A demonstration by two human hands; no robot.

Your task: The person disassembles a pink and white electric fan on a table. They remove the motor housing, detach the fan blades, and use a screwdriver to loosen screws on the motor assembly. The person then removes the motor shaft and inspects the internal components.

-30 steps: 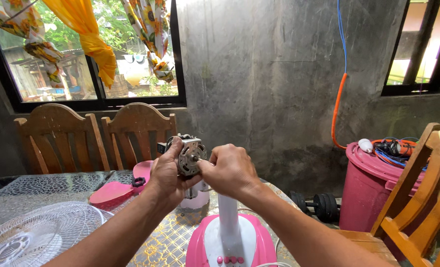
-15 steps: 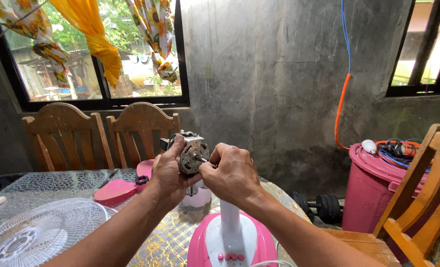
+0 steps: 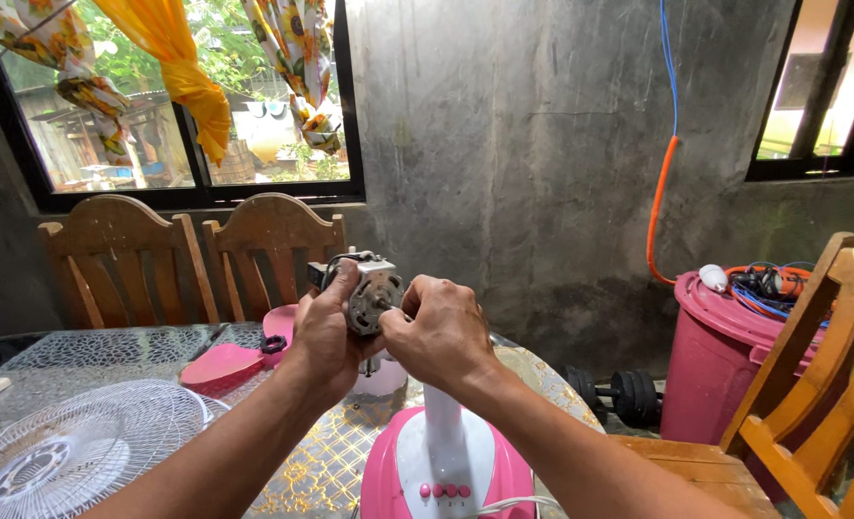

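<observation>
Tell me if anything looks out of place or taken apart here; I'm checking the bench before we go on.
Yes. The fan motor is bare, gripped by the left hand with the right hand at its shaft. The white fan guard and pink blade lie loose on the table.

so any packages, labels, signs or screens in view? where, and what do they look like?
None that can be made out: no package, sign or screen.
Nearest to a label: small markings under the pink buttons on the fan base, bottom centre, too small to tell.
</observation>
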